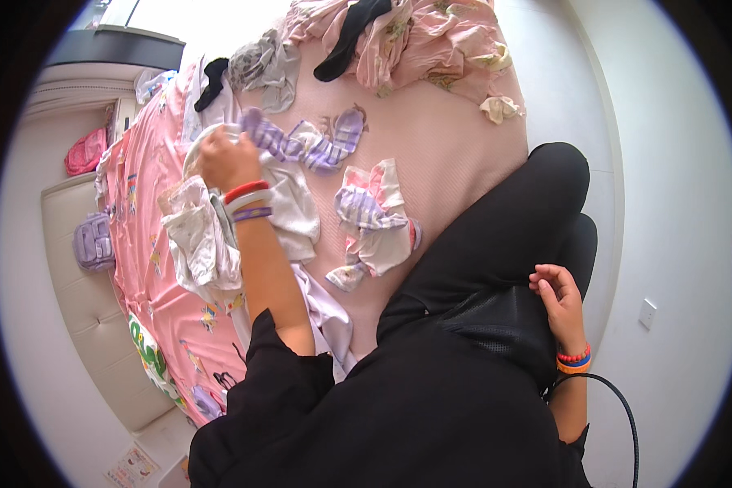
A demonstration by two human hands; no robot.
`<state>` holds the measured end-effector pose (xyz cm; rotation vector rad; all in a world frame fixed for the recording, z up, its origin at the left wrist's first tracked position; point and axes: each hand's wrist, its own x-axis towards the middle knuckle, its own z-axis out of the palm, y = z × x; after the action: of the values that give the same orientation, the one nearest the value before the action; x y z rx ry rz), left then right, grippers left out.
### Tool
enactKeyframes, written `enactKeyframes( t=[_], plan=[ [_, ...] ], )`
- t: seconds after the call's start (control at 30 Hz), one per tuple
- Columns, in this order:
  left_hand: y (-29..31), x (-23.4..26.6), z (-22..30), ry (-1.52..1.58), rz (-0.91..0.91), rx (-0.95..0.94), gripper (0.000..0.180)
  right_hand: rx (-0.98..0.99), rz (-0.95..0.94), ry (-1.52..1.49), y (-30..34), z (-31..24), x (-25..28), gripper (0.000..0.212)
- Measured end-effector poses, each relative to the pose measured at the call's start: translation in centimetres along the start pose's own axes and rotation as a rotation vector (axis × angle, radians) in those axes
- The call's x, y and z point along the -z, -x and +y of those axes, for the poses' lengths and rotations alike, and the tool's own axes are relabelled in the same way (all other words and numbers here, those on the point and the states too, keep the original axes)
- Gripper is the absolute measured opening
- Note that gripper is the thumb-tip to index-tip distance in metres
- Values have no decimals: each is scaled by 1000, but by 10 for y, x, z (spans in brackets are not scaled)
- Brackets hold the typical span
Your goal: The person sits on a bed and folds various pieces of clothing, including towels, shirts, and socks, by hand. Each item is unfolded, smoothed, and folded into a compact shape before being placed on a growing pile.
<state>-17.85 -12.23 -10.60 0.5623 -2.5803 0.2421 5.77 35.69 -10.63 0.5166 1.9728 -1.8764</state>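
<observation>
My left hand (228, 161) is closed on a white cloth (193, 154) over the left part of the bed; the fingertips are partly hidden. Right beside it lies a pair of purple-and-white socks (327, 148), stretched out. Below the wrist is a crumpled white garment (197, 236), and another white piece (294, 207) spreads to the right of the forearm. A small heap of pink, white and purple striped socks (374, 215) sits nearer my leg. My right hand (559, 305) rests beside my thigh, holding nothing, its fingers loosely bent and apart.
A pink floral cloth (431, 41) with a black sock (351, 37) on it lies at the far end of the bed (455, 130). Farther left are a grey patterned garment (267, 69), another black sock (211, 84) and a pink printed sheet (138, 228). A wall (675, 244) stands on the right.
</observation>
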Motion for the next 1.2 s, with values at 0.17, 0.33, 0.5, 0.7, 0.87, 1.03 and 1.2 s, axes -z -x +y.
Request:
enactKeyframes(
  t=[0.17,0.33,0.5,0.7,0.87,1.03,1.2],
  plan=[
    [91,-2,44,753,-626,-604,19,51,-57,139,-1,-12,-10,21],
    [175,64,62,282,-753,-680,83,40,9,116,6,-6,-4,22],
    [189,57,31,603,-813,-502,48,20,-3,96,3,-1,-1,22],
    [154,47,-8,858,-541,9,31,52,-77,199,-8,-12,-6,22],
    [156,53,5,582,-281,-313,35,104,-104,290,-10,-27,-10,22],
    [195,46,32,513,-486,-448,30,146,-135,334,-9,-32,-15,22],
    [170,79,39,1323,-779,-42,20,147,-149,307,-10,-36,-13,21]
  ],
)
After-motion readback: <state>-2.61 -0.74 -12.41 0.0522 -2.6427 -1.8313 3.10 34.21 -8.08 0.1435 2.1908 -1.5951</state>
